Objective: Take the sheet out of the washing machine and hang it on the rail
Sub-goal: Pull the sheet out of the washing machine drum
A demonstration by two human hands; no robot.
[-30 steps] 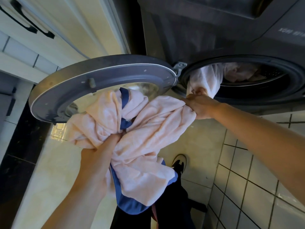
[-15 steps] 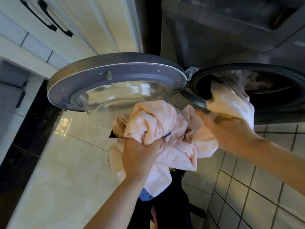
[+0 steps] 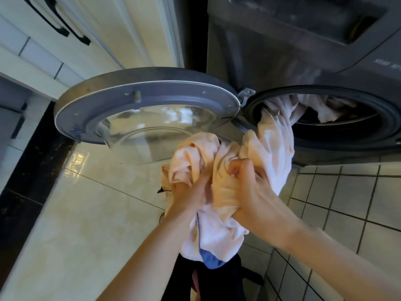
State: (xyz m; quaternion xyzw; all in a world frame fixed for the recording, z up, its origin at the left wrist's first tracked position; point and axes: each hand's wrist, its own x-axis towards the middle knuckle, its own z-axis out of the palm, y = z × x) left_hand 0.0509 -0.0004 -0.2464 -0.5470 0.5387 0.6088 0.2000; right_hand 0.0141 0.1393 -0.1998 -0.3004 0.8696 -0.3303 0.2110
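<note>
A pale pink sheet (image 3: pixel 271 146) with a blue edge trails out of the dark washing machine (image 3: pixel 325 61) drum opening at the right and bunches in front of me. My left hand (image 3: pixel 191 192) grips the bunched cloth from below at the centre. Beside it, my right hand (image 3: pixel 251 190) grips another fold of the same sheet. More of the sheet still lies inside the drum. No rail is in view.
The round machine door (image 3: pixel 147 107) stands open to the left, close above my hands. Glossy cream floor tiles (image 3: pixel 76 213) lie below, white tiled floor (image 3: pixel 347 203) at right, white cupboards (image 3: pixel 65 29) at upper left. Dark clothing (image 3: pixel 217 281) shows beneath the sheet.
My right hand drew a length of sheet from the drum opening down to the bunch beside my left hand. The left hand moved right with the gathered cloth.
</note>
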